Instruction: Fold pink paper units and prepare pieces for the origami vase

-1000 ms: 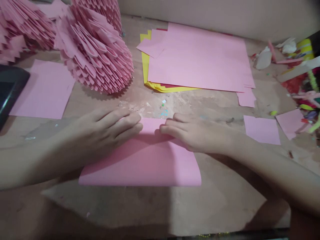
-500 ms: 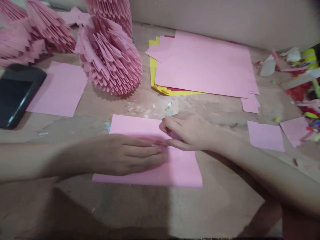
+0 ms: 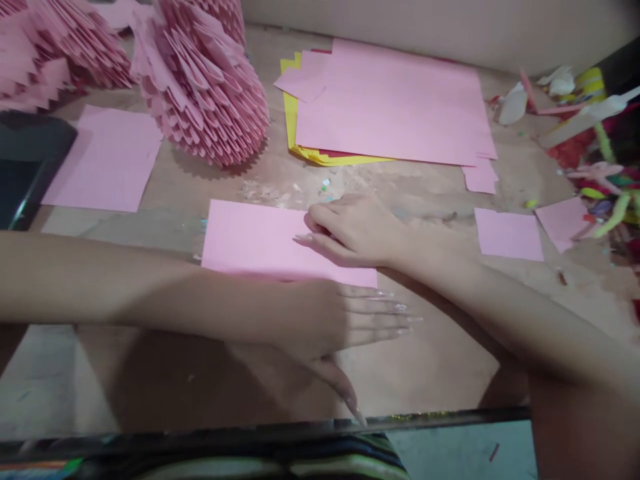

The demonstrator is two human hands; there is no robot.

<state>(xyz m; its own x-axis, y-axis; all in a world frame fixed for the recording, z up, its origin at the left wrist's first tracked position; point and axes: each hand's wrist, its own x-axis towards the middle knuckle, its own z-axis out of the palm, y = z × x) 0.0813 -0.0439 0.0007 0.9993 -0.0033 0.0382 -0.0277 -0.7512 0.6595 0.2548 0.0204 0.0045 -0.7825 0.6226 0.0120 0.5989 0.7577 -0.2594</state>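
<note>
Plainly light and limp, the folded pink sheet lies flat on the worktop, its right end pinned under the curled right hand while the left hand presses flat, fingers outstretched, along its near edge, where creasing seems easiest.

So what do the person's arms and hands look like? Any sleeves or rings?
Both arms are bare as far as the picture shows, with no sleeves in sight. No rings, watch or bracelets show on the left hand or the right hand. The fingernails are long and pointed, with a pale glossy look. Fingers are slim.
</note>
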